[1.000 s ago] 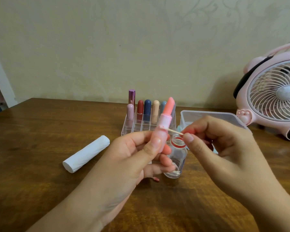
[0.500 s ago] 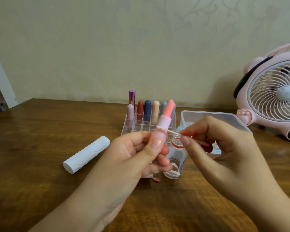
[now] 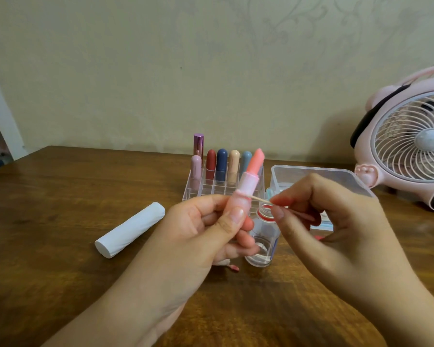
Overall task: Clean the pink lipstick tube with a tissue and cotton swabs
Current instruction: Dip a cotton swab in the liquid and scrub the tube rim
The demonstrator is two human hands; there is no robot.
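The left hand [image 3: 206, 229] gripped the pink lipstick tube [image 3: 246, 194] upright above the bench [image 3: 60, 284]. The right hand [image 3: 336, 221] pinched a cotton swab [image 3: 260, 199], its tip touching the tube's collar. A rolled tissue [image 3: 130, 232] lay left of the hands.

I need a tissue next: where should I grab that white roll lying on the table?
Grip the white roll around its middle, from above, fingers across its width. It lies flat on the table, angled, with both long sides free.

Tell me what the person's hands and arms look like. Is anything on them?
The left hand and right hand are bare, with no gloves, rings, watch or bracelet showing. No sleeves reach the forearms in view. The fingers have short nails, seemingly unpainted.
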